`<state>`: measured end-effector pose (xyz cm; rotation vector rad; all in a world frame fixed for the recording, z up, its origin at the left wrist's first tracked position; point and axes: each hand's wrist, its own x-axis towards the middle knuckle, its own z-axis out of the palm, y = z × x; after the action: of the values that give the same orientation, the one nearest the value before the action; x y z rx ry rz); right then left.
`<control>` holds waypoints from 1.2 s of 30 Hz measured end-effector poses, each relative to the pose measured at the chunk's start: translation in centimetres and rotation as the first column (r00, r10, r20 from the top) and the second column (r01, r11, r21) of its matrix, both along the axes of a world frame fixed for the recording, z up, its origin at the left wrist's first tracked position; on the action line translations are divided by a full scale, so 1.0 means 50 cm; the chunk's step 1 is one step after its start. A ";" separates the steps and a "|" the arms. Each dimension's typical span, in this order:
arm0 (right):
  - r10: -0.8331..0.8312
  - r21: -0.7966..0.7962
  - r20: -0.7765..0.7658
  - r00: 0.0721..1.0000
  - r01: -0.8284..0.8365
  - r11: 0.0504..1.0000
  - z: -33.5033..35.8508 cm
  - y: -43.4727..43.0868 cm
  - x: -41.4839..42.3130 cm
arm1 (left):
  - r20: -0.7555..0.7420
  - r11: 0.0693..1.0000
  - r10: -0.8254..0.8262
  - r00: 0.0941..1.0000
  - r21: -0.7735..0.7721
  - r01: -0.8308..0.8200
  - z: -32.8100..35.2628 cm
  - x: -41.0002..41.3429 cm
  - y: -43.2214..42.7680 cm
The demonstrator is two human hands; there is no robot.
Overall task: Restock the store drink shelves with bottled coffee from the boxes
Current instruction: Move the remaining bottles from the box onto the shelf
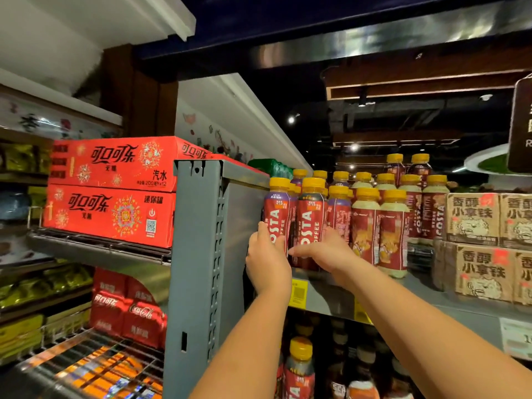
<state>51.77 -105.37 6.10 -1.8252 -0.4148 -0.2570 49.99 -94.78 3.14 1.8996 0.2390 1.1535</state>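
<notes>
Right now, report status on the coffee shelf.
Left hand grips leftmost Costa bottle. Right hand grips second Costa bottle. Both upright at shelf front. Grey post close on left.

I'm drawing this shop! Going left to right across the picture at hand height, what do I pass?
Red cola boxes → grey shelf post → left hand gripping first Costa bottle → right hand gripping second Costa bottle → pale coffee bottles → brown cartons

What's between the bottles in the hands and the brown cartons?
Head view: rows of yellow-capped coffee bottles fill the shelf from held bottles to cartons.
</notes>
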 end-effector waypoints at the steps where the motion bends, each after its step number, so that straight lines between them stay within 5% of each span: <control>1: -0.007 0.005 0.011 1.000 0.007 1.000 -0.001 0.000 -0.003 | -0.005 1.000 0.001 1.000 -0.016 -0.001 -0.004 -0.003 -0.003; 6: -0.044 0.055 0.089 0.995 0.039 0.998 0.010 -0.015 -0.044 | 0.019 0.998 -0.015 1.000 -0.065 0.016 -0.016 -0.049 -0.007; 17: -0.020 0.064 0.204 0.979 0.007 0.998 0.050 -0.026 -0.150 | 0.223 0.813 -0.400 0.889 -0.361 0.456 0.075 -0.155 -0.016; 36: 0.124 -0.056 -0.033 0.992 -0.125 0.991 -0.203 -0.104 -0.271 | 0.042 0.721 -0.455 0.889 -0.569 0.396 -0.160 -0.313 -0.082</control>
<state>38.21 -110.55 -4.05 -1.8496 -0.5180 -0.1329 34.35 -98.89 -4.86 1.3727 0.1590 0.5768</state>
